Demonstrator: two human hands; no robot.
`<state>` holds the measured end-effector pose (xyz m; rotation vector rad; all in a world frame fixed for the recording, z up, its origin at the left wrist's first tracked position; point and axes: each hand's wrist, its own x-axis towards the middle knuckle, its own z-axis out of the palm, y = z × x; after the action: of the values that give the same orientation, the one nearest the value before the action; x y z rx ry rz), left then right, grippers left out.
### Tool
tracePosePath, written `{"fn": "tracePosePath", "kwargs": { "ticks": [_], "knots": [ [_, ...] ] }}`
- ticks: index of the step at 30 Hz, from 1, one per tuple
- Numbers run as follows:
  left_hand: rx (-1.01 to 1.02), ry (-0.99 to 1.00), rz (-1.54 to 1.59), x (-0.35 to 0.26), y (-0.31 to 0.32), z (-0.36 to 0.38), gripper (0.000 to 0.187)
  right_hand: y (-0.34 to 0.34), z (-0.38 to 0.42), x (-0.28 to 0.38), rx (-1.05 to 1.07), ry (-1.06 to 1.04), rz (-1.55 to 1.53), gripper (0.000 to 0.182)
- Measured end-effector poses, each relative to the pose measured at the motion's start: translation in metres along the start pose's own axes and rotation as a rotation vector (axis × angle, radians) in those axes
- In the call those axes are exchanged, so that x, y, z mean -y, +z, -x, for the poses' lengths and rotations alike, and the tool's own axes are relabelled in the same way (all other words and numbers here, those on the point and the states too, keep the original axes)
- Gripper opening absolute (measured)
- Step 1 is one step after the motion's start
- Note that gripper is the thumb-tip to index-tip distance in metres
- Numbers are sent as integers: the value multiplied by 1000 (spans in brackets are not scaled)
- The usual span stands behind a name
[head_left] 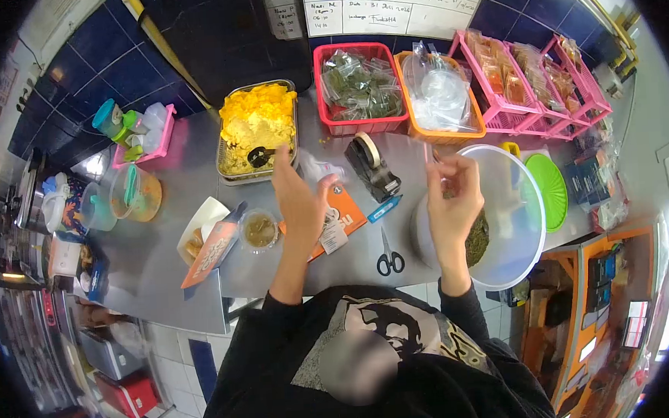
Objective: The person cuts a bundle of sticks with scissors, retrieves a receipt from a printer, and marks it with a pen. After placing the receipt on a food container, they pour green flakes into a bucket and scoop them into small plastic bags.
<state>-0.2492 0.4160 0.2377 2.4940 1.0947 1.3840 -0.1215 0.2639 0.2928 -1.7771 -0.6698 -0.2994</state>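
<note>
My left hand (297, 200) is raised over the counter, fingers stretched out and thumb apart, holding nothing. It is near a metal tray (223, 158) of crumbly yellow food with a black scoop (261, 156) in it. Below the hand lies an orange printed packet (345, 210). My right hand (454, 194) is over the left rim of a large translucent tub (514, 198), which holds dried green flakes (477, 240). Its fingers are pinched together; what they hold, if anything, is too small to name. Scissors (389, 259), a blue pen-like tool (384, 208) and a tape dispenser (372, 168) lie between the hands.
At the back stand a red basket (364, 123) of bagged green leaves, an orange basket (446, 132) of clear bags and pink racks (501, 114) of sachets. A green lid (548, 193) leans right of the tub. A lidded cup (259, 230) and a paper tray (206, 214) sit left.
</note>
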Motion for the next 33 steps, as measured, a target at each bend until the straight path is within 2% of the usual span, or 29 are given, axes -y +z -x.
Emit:
{"fn": "tracePosePath", "kwargs": {
  "ticks": [1, 3, 5, 6, 8, 9, 11, 13, 15, 17, 18, 19, 21, 23, 25, 31, 33],
  "knots": [
    [-2, -3, -5, -10, -12, 1, 61, -1, 7, 0, 5, -1, -3, 17],
    [688, -342, 844, -27, -34, 17, 39, -4, 28, 0, 155, 82, -233, 19],
    [718, -462, 1180, -64, -52, 32, 25, -13, 50, 11, 332, 240, -389, 25],
    [712, -468, 1176, -69, -49, 46, 25, -16, 63, 6, 347, 294, -439, 27],
    [685, -629, 1356, -72, -40, 69, 16, -26, 80, 1, 361, 349, -490, 29],
    [690, -630, 1355, -71, -42, 75, 16, -37, 81, 2, 396, 396, -488, 30],
    [903, -656, 1483, -68, -50, 79, 9, -57, 81, 2, 417, 449, -482, 31],
    [1008, -695, 1496, -67, -55, 81, 9, -76, 80, 1, 579, 638, -570, 33],
    [1123, -722, 1518, -70, -53, 81, 8, -85, 81, 2, 586, 691, -571, 28],
    [1018, -472, 1367, -79, -56, 84, 9, -93, 87, 2, 541, 460, -347, 22],
    [928, -343, 1279, -87, -57, 82, 8, -95, 88, 0, 482, 233, -150, 18],
    [956, -333, 1295, -94, -58, 81, 8, -98, 87, 6, 458, 246, -134, 18],
    [762, -142, 1099, -109, -57, 77, 10, -103, 81, 23, 363, -105, 89, 17],
    [718, -59, 1134, -122, -54, 73, 12, -110, 82, 22, 303, -146, 134, 19],
    [677, 45, 1023, -137, -59, 65, 11, -116, 78, 21, 224, -245, 157, 21],
    [616, 114, 1041, -178, -53, 43, 4, -130, 58, 15, 50, -340, 218, 20],
    [663, 124, 1064, -184, -49, 39, 4, -137, 46, 7, 21, -348, 230, 20]
  ]
}}
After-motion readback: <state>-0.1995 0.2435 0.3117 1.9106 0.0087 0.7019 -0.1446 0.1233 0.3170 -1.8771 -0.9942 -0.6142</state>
